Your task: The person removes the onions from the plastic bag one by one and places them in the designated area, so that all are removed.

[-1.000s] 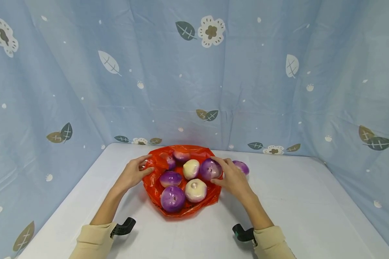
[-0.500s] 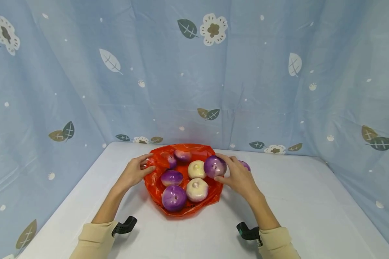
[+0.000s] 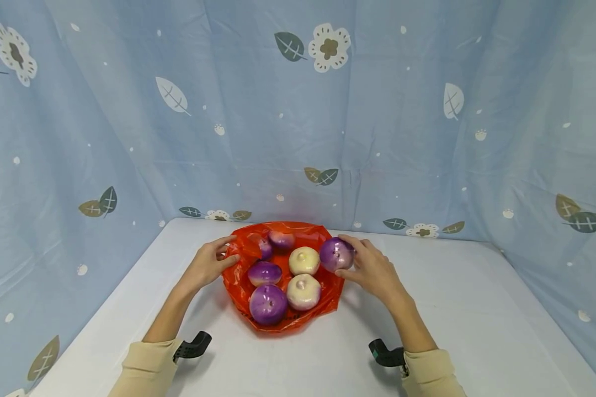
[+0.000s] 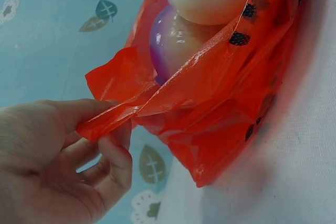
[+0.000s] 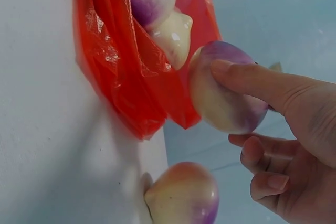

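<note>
Showing nearest on the desk [image 3: 298,364]: red bag [image 3: 330,291], mouth-up, with purple onion [image 3: 268,304] and pale onion [image 3: 303,292] side by side at the near rim, probably penned in by the plastic. More onions [image 3: 265,273] farther inside. At left, left hand [image 3: 206,267], fingers pinched on the bag's rim, likely to keep the mouth spread. At right, right hand [image 3: 374,273], fingers clamped near and far on held onion [image 3: 336,254], off the desk by the right rim; can't tell if touching plastic. Beyond, loose onion [image 5: 186,195] outside the bag, then curtain [image 3: 298,110].
</note>
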{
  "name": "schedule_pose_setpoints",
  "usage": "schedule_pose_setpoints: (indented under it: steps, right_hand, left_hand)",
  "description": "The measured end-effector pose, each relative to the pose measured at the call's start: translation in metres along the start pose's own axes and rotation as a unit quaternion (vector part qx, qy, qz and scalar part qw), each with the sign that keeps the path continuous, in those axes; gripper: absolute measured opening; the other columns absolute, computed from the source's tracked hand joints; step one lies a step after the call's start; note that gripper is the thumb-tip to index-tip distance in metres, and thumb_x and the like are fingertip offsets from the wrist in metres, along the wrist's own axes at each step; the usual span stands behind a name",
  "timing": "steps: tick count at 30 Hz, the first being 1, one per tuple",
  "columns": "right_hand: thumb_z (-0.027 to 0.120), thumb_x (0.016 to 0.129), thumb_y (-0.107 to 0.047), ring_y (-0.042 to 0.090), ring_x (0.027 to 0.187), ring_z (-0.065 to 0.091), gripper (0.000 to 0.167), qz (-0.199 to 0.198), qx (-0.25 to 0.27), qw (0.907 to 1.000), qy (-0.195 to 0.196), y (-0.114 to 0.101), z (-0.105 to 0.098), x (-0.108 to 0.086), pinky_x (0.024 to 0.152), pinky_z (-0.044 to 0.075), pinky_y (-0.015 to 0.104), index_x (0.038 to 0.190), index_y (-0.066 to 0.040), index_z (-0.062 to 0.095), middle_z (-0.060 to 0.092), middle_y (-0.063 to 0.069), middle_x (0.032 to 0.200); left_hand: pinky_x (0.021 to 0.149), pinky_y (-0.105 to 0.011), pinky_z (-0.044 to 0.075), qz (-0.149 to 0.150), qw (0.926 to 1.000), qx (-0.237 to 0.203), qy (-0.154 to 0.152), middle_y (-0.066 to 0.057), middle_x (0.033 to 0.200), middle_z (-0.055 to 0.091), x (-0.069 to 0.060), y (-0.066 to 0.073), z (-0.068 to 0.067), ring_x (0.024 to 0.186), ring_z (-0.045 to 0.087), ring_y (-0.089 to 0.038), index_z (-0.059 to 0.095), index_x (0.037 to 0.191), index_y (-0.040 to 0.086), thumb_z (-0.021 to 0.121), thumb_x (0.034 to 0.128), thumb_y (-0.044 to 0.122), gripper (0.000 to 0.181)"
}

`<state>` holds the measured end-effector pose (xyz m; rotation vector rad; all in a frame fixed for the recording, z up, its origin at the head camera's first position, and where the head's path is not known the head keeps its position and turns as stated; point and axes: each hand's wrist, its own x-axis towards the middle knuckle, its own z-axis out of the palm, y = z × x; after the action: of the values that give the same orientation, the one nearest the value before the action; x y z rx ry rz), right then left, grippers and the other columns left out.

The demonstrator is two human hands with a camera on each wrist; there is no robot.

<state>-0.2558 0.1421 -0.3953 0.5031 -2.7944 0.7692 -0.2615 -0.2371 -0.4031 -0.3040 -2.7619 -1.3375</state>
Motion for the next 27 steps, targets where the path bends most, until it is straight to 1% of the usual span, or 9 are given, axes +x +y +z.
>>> schedule_pose_setpoints:
  steps: [7, 12, 15, 17, 21, 24, 27]
  right_hand:
    - [0.084, 0.075, -0.034, 0.036, 0.110, 0.060, 0.078, -0.001, -0.002, 1.0000, -0.003, 0.004, -0.009, -0.001, 0.084, 0.055, 0.059, 0.143, -0.026, 0.047, 0.060, 0.016, 0.123]
    - [0.085, 0.074, -0.034, 0.039, 0.112, 0.060, 0.077, 0.003, 0.003, 1.0000, -0.001, 0.007, -0.018, -0.003, 0.085, 0.054, 0.061, 0.142, -0.024, 0.049, 0.061, 0.017, 0.123]
    - [0.086, 0.074, -0.033, 0.040, 0.114, 0.059, 0.078, 0.008, 0.006, 0.9999, -0.005, 0.011, -0.024, -0.004, 0.087, 0.053, 0.061, 0.142, -0.022, 0.049, 0.061, 0.018, 0.125]
    - [0.086, 0.074, -0.032, 0.041, 0.115, 0.059, 0.078, 0.006, 0.007, 0.9999, -0.003, 0.013, -0.028, -0.004, 0.087, 0.054, 0.061, 0.142, -0.021, 0.049, 0.061, 0.018, 0.125]
    - [0.085, 0.074, -0.032, 0.042, 0.115, 0.060, 0.079, -0.002, -0.005, 1.0000, 0.006, 0.017, -0.035, -0.005, 0.086, 0.053, 0.062, 0.143, -0.022, 0.048, 0.061, 0.018, 0.125]
    - [0.084, 0.076, -0.035, 0.044, 0.115, 0.060, 0.078, -0.007, -0.023, 0.9996, 0.013, 0.021, -0.040, -0.007, 0.085, 0.052, 0.064, 0.144, -0.023, 0.047, 0.060, 0.020, 0.129]
    - [0.083, 0.076, -0.037, 0.044, 0.114, 0.060, 0.078, -0.003, -0.039, 0.9991, 0.017, 0.029, -0.044, -0.012, 0.084, 0.052, 0.066, 0.143, -0.022, 0.047, 0.059, 0.020, 0.132]
  left_hand:
    - [0.088, -0.044, 0.058, -0.001, 1.0000, 0.009, 0.004, -0.029, 0.126, 0.063, 0.000, -0.001, 0.000, 0.114, 0.063, -0.044, 0.046, 0.144, 0.001, 0.064, 0.0938, 0.014, 0.055]
    - [0.088, -0.045, 0.057, -0.006, 0.9999, 0.012, 0.002, -0.029, 0.127, 0.062, 0.000, -0.001, 0.001, 0.115, 0.063, -0.045, 0.046, 0.144, 0.001, 0.065, 0.0938, 0.015, 0.056]
    - [0.087, -0.044, 0.058, 0.000, 0.9999, 0.011, -0.002, -0.030, 0.126, 0.062, 0.001, -0.002, 0.002, 0.114, 0.063, -0.044, 0.045, 0.144, 0.000, 0.064, 0.0940, 0.014, 0.056]
    - [0.086, -0.043, 0.059, 0.000, 1.0000, 0.009, 0.001, -0.029, 0.126, 0.063, 0.002, -0.002, 0.002, 0.113, 0.064, -0.044, 0.045, 0.144, 0.001, 0.065, 0.0937, 0.013, 0.056]
    - [0.088, -0.045, 0.058, 0.006, 0.9999, 0.014, 0.002, -0.029, 0.127, 0.062, 0.003, -0.001, 0.003, 0.114, 0.063, -0.044, 0.046, 0.144, 0.001, 0.065, 0.0939, 0.014, 0.055]
    - [0.090, -0.047, 0.057, 0.006, 0.9998, 0.017, 0.000, -0.029, 0.128, 0.061, 0.003, -0.001, 0.003, 0.115, 0.062, -0.046, 0.046, 0.144, 0.001, 0.064, 0.0941, 0.015, 0.055]
    - [0.090, -0.048, 0.056, 0.003, 0.9999, 0.016, -0.001, -0.030, 0.128, 0.061, 0.002, -0.001, 0.004, 0.116, 0.061, -0.047, 0.045, 0.145, 0.001, 0.064, 0.0943, 0.015, 0.055]
